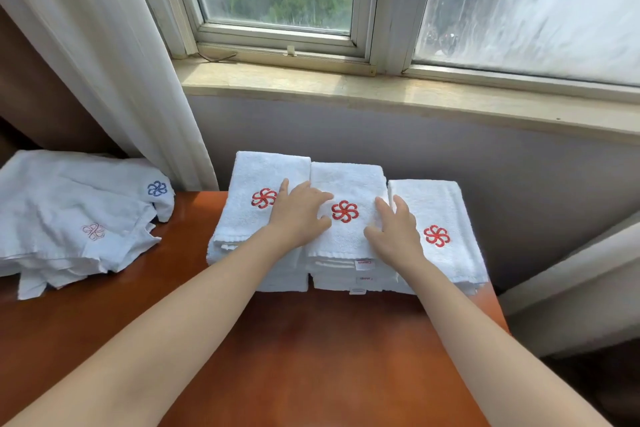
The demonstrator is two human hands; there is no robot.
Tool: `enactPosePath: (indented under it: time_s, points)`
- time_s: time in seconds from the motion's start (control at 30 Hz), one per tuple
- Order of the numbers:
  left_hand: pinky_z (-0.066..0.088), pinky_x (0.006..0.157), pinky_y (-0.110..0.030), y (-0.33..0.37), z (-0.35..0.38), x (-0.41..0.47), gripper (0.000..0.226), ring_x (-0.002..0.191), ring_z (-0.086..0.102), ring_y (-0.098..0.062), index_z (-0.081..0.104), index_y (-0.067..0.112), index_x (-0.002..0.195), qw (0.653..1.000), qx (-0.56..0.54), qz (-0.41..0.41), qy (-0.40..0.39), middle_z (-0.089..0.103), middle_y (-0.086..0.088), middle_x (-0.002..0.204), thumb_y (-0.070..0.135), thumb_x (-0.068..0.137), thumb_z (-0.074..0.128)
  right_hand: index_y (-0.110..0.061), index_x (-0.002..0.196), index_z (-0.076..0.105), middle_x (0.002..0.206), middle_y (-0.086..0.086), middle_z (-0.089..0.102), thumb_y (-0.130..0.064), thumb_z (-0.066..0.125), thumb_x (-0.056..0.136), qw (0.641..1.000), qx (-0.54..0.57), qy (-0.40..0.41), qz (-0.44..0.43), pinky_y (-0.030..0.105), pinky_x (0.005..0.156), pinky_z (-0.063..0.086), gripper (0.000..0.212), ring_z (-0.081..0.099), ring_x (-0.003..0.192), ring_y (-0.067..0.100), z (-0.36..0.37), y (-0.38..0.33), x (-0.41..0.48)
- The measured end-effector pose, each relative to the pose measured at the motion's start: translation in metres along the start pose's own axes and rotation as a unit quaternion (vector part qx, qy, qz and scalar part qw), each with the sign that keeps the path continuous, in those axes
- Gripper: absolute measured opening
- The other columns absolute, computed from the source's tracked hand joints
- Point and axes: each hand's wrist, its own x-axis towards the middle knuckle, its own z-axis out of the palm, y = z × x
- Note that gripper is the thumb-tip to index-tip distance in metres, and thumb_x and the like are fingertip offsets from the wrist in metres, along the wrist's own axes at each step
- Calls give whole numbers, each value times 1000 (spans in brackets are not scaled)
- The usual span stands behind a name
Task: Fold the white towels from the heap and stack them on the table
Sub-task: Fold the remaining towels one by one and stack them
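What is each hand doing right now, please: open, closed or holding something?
Left hand: open, fingers resting on the middle stack of folded towels.
Right hand: open, resting on the same stack's right side.

Two slim forearms (pixel 194 305) are bare along their whole visible length; the left hand (pixel 298 210) and right hand (pixel 394 232) are bare too.

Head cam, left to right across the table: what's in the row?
In order: loose heap of unfolded white towels → left stack of folded white towels with red emblem → left hand, flat across left and middle stacks → middle folded stack → right hand → right folded stack.
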Motion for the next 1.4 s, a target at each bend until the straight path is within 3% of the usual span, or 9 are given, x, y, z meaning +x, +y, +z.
enactPosePath:
  time_s: [0.1,0.17,0.27,0.47,0.77,0.87,1.03,1.4]
  points:
    - [11,122,-44,1,0,-23,50,144,30,-17,46,27,144,996,-66,-2,59,47,4,148,32,95,54,-22,153,33,164,5,16,-25,54,91,997,-46,28,-54,44,115,26,66,18,148,27,-6,-13,-17]
    - [28,113,-38,-2,-3,-39,52,137,37,-17,47,25,143,990,-96,-8,102,49,3,144,31,93,57,-20,153,33,163,5,21,-24,55,90,993,-62,26,-93,42,117,25,66,19,148,25,-7,-26,-29]
    - [36,105,-37,-12,-11,-64,57,135,37,-18,43,24,146,984,-115,-35,133,46,3,144,30,91,58,-18,153,33,160,5,26,-22,56,91,984,-94,23,-150,39,120,20,66,18,149,24,-5,-49,-44]
    - [35,108,-34,-53,-25,-124,62,134,39,-18,41,25,146,976,-95,-93,172,44,3,146,29,88,61,-16,151,37,154,5,36,-23,60,89,957,-136,26,-256,36,118,20,66,20,147,25,15,-105,-67]
    - [33,110,-35,-150,-37,-210,64,136,39,-19,39,25,148,963,-92,-203,151,41,3,147,30,88,60,-18,150,39,153,3,39,-22,59,87,925,-142,-22,-351,34,118,22,66,24,145,25,89,-199,-92]
    - [32,108,-34,-191,-42,-231,63,135,39,-19,40,27,147,959,-99,-225,143,43,4,145,29,87,60,-19,150,38,154,2,39,-21,60,87,922,-141,-33,-360,32,118,19,67,22,147,25,117,-235,-96]
    - [30,113,-37,-269,-48,-259,63,141,32,-21,36,28,149,957,-99,-245,123,36,4,152,30,90,57,-16,144,46,142,4,50,-19,61,84,921,-141,-39,-361,31,113,26,62,35,138,26,169,-295,-97]
    - [30,113,-36,-443,-54,-279,62,139,33,-22,35,29,150,959,-92,-255,83,35,6,152,31,92,57,-21,149,38,149,-2,41,-26,58,89,933,-157,-70,-316,34,109,31,64,27,142,22,286,-400,-74]
